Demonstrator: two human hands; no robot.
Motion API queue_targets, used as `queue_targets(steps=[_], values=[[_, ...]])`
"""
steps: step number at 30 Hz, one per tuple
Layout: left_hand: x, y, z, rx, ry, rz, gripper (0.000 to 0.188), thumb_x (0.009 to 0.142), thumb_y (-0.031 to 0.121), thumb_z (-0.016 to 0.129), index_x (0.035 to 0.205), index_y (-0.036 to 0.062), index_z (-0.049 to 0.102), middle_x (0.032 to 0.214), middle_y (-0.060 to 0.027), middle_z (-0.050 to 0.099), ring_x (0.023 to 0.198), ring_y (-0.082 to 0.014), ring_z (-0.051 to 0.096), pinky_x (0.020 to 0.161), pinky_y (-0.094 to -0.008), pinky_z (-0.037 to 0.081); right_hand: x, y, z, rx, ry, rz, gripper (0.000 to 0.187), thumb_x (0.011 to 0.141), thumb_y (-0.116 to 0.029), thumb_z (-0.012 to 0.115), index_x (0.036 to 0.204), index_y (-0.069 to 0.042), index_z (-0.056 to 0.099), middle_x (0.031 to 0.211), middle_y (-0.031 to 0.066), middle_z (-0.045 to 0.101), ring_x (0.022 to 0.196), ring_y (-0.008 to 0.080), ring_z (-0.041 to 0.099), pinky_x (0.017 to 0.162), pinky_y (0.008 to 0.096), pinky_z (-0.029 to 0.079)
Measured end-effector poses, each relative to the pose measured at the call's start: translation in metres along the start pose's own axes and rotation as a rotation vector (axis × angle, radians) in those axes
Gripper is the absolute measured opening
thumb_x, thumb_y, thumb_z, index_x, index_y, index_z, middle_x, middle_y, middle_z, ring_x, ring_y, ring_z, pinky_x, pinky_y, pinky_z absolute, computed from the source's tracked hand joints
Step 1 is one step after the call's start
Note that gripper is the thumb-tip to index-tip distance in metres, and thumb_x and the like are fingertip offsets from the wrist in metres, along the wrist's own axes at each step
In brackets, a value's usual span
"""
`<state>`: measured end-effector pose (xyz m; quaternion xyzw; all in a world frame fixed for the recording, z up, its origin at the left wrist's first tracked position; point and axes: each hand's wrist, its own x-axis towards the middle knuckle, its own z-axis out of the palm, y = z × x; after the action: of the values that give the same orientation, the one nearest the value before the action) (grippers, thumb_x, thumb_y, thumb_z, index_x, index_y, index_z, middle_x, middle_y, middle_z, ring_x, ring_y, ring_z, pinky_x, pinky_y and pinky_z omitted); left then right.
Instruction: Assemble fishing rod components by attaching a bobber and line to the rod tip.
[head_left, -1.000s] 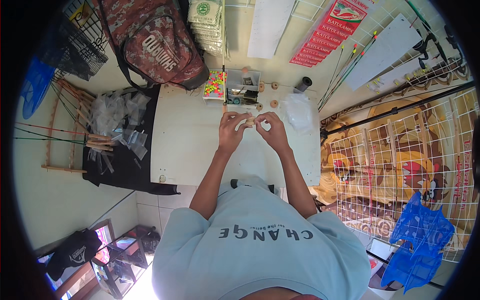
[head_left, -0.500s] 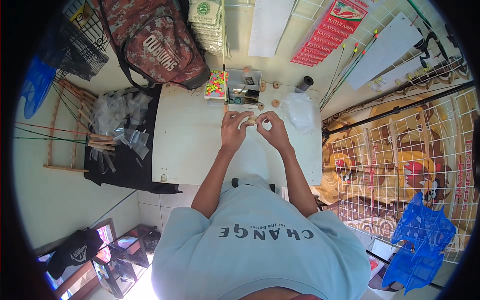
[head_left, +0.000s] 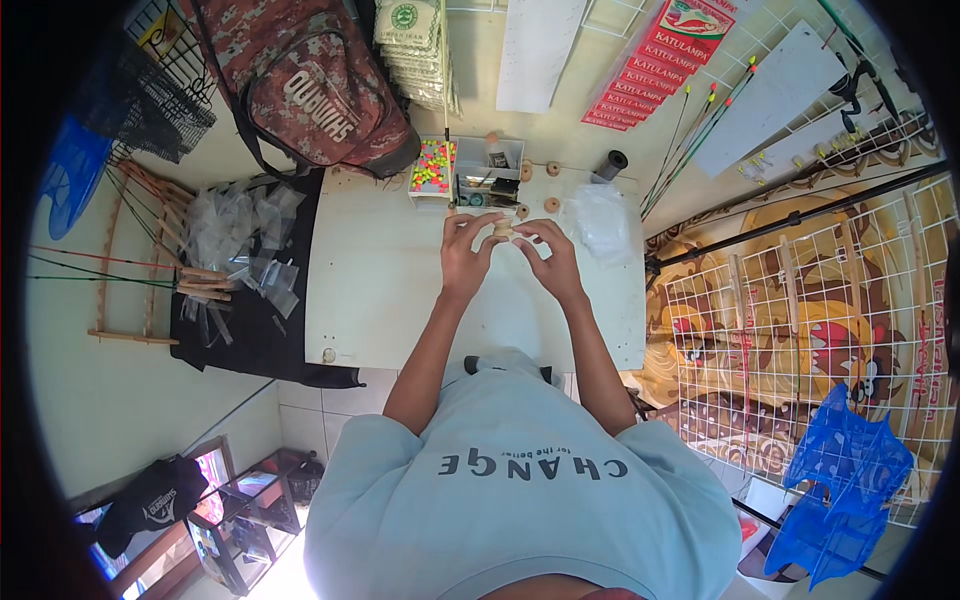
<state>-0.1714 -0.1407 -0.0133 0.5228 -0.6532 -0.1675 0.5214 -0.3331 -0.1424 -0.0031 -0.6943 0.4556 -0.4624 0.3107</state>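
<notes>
Over the middle of a white table point(head_left: 380, 290), my left hand point(head_left: 465, 250) and my right hand point(head_left: 548, 258) meet around a small wooden spool point(head_left: 502, 229). The fingertips of both hands pinch it from either side. Several more wooden spools point(head_left: 550, 204) lie on the table just beyond my hands, near a small clear organiser box point(head_left: 487, 175) and a tray of bright yellow and pink beads point(head_left: 432, 166).
A camouflage backpack point(head_left: 310, 85) leans at the table's back left. Clear plastic bags lie on a black cloth point(head_left: 245, 250) at the left and one clear bag point(head_left: 600, 220) at the right. A black spool point(head_left: 610, 163), thin rods and a white wire grid point(head_left: 800, 330) stand at the right.
My hands have stayed together over the table, fingers shifting slightly around the small spool. Nothing else has moved.
</notes>
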Motion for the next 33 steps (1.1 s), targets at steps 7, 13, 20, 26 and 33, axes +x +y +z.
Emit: queue_targets(steps=[7,13,20,26,33], values=[[0.0,0.001,-0.003,0.044,-0.023,0.044,0.037,0.067,0.01,0.078,0.103,0.017,0.07,0.092,0.0019,0.067,0.089,-0.0215,0.052,0.077,-0.0331,0.048,0.001,0.0,0.0,-0.002,0.049,-0.001,0.018,0.078,-0.007,0.071,0.096,-0.007,0.07,0.095,0.0085,0.064,0.087,0.0218,0.061,0.075,0.0325,0.048],[0.003,-0.002,-0.008,0.1,-0.081,0.141,0.039,0.067,0.011,0.077,0.105,0.0165,0.069,0.101,0.0047,0.068,0.092,-0.0216,0.048,0.083,-0.0325,0.045,0.004,-0.001,-0.003,-0.106,0.034,-0.158,0.018,0.075,-0.003,0.071,0.093,-0.008,0.071,0.09,0.0064,0.066,0.087,0.0239,0.06,0.076,0.0345,0.049],[0.003,-0.005,-0.007,-0.04,-0.077,0.066,0.039,0.067,0.01,0.077,0.104,0.0097,0.065,0.096,0.0015,0.069,0.089,-0.0213,0.046,0.084,-0.0338,0.043,0.006,-0.008,-0.006,-0.135,-0.012,-0.125,0.017,0.076,-0.003,0.07,0.092,-0.008,0.071,0.091,0.0057,0.066,0.088,0.0239,0.06,0.079,0.0344,0.048],[0.003,-0.008,-0.011,0.044,-0.176,0.123,0.04,0.07,0.003,0.076,0.107,0.0053,0.059,0.102,-0.0043,0.064,0.102,-0.0226,0.051,0.086,-0.0366,0.048,0.012,-0.01,-0.014,-0.106,-0.108,-0.083,0.015,0.078,-0.005,0.07,0.093,-0.007,0.07,0.092,0.0064,0.067,0.09,0.024,0.06,0.081,0.0338,0.048],[0.005,-0.009,-0.01,-0.045,-0.183,0.141,0.039,0.074,0.005,0.074,0.109,0.0026,0.056,0.108,-0.0112,0.063,0.098,-0.029,0.062,0.084,-0.0367,0.051,0.015,-0.011,-0.009,0.025,-0.084,0.053,0.017,0.082,-0.008,0.068,0.098,-0.007,0.069,0.094,0.0069,0.067,0.084,0.0191,0.062,0.074,0.0307,0.05]])
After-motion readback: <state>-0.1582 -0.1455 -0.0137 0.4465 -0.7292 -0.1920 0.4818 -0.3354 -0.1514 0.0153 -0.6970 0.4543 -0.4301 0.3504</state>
